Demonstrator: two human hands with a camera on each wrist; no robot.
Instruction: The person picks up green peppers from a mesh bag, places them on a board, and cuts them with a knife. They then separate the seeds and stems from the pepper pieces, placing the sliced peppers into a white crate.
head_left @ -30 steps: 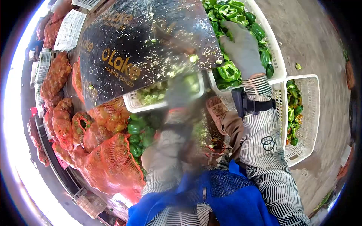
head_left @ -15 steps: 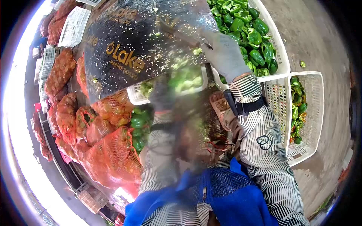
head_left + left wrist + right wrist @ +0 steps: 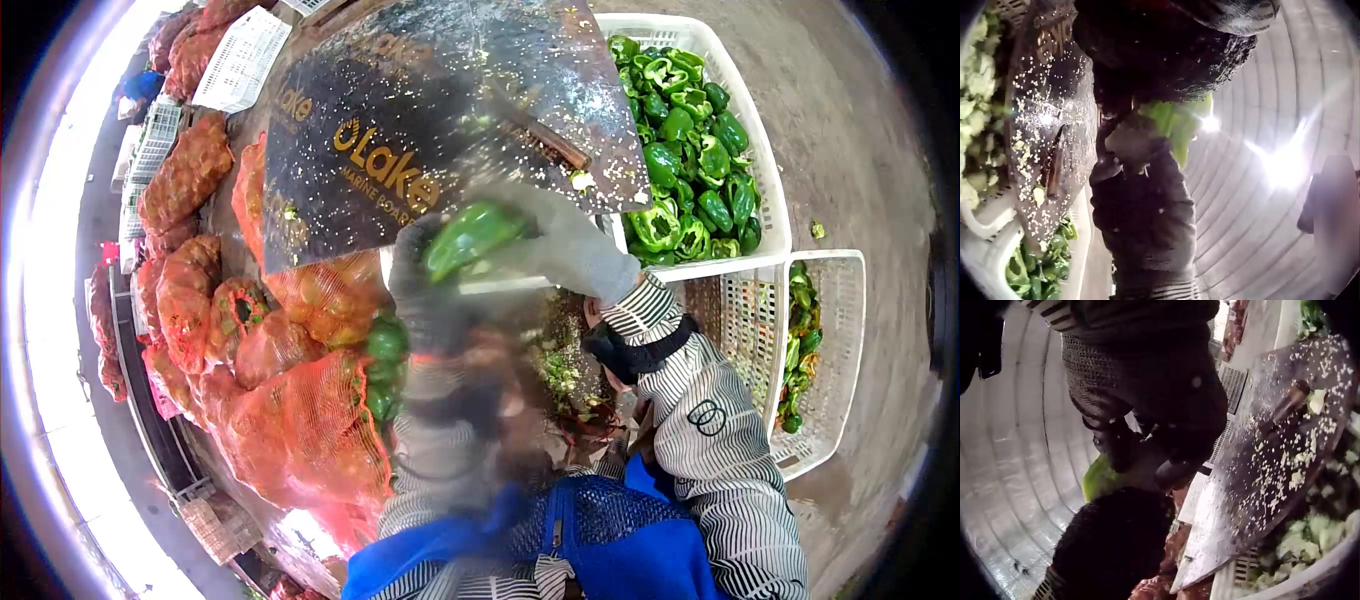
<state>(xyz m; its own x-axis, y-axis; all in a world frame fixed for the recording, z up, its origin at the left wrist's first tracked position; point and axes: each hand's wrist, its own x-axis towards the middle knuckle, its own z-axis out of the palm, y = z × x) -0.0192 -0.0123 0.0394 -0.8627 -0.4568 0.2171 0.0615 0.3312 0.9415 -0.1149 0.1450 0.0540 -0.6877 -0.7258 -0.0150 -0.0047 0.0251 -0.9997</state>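
In the head view, a green pepper (image 3: 470, 240) is held between the two gloved hands, in front of the board's near edge. The blurred left hand (image 3: 420, 285) grips its left side. The right hand (image 3: 565, 240) has its fingers at the other end. The left wrist view shows the right hand (image 3: 1144, 206) with fingers curled at a pale part beside the green pepper (image 3: 1179, 125), facing the dark left hand (image 3: 1160, 56). From the right wrist, green pepper (image 3: 1100, 478) shows between right hand (image 3: 1147, 381) and left hand (image 3: 1113, 540); the hands cover much of it.
A dark board (image 3: 330, 120) strewn with seeds carries a wooden-handled tool (image 3: 550, 140). Right of it stands a white crate (image 3: 775, 215) of green peppers, with another crate (image 3: 845, 370) beyond. Red mesh sacks (image 3: 290, 410) lie at left. Pale-green pieces (image 3: 1310, 540) fill a container under the board.
From the pepper crate, the right hand has moved left past the board's corner to meet the left hand. A green pepper now shows between them, and the head view has shifted.
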